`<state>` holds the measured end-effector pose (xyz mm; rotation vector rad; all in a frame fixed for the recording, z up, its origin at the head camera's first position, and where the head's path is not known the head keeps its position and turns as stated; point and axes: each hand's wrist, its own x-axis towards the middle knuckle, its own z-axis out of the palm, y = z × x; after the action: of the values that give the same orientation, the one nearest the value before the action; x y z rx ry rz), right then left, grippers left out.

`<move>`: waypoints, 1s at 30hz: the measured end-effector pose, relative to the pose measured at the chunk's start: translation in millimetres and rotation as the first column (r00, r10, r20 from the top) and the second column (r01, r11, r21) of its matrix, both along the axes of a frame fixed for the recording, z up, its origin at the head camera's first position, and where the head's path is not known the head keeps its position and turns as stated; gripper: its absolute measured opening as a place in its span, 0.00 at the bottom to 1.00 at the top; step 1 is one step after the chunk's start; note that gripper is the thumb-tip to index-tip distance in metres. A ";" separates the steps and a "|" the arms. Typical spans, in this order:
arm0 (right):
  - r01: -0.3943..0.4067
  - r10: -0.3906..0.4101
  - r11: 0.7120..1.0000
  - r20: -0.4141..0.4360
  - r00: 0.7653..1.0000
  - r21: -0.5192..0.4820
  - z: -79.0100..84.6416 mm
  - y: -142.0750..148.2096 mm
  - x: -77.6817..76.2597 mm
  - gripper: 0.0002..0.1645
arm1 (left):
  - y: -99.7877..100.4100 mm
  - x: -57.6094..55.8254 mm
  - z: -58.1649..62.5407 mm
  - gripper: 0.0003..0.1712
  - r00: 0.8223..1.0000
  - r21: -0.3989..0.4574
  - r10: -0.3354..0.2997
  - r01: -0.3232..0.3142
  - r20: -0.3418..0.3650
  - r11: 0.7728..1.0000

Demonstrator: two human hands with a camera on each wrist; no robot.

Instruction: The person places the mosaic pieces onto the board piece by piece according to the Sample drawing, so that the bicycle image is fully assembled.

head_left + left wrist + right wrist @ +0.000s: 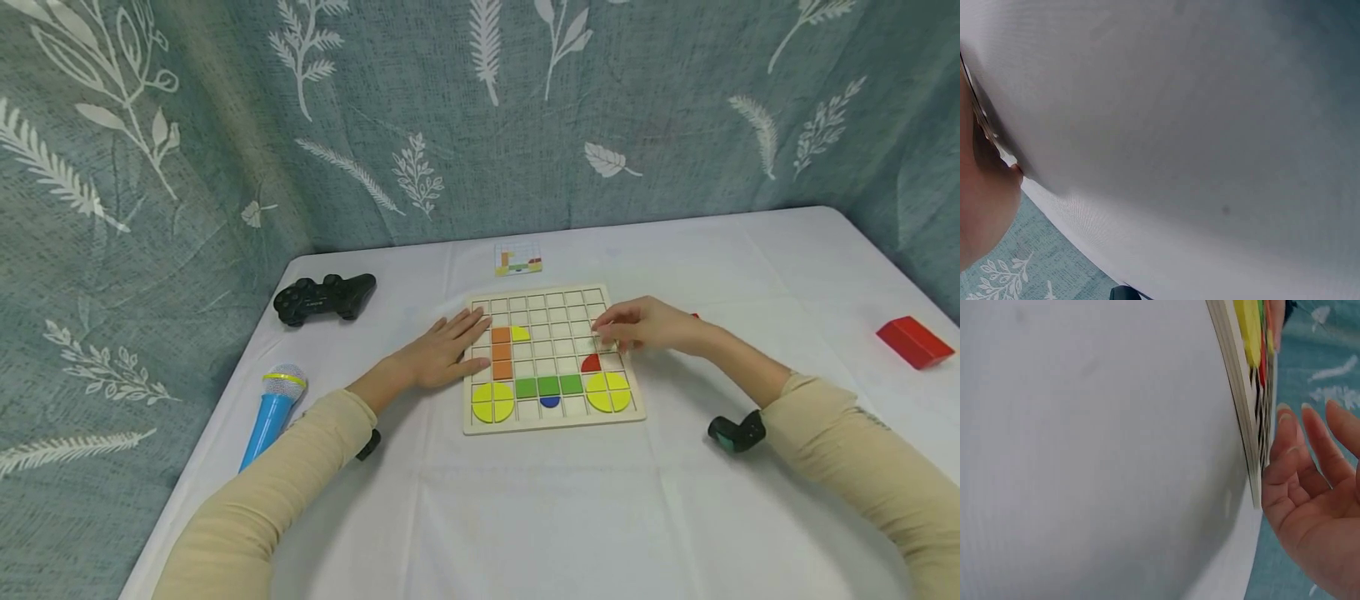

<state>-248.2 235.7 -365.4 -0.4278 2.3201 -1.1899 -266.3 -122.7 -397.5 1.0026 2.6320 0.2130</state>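
Note:
A wooden grid board (555, 304) lies flat on the table. On it are an orange column (501, 352), a yellow quarter piece (520, 334), a green row (549, 386), a blue half-round piece (550, 401), a red quarter piece (591, 363), and two yellow circles, one at left (492, 402) and one at right (608, 392). My left hand (444, 352) rests with straight, spread fingers on the board's left edge. Over the right edge, my right hand (637, 323) hovers near the red piece, fingers loosely bent. Its palm (1322, 512) faces the right wrist camera, with nothing visible in it.
A small pattern card (517, 259) lies behind the board. To the left are a black game controller (324, 298) and a blue toy microphone (273, 417). A red block (914, 342) sits far right. Something small and red (695, 316) peeks out behind my right wrist.

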 end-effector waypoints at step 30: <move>0.225 -0.216 0.959 -0.072 0.974 0.171 -4.1 93.6 -18.0 0.34 | -0.5 -0.4 -1.8 0.43 1.000 -0.012 -0.001 0.001 0.002 1.000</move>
<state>-266.1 329.2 -369.6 -0.1403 2.5467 -1.0668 -266.7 -123.1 -399.3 0.9989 2.6284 0.1979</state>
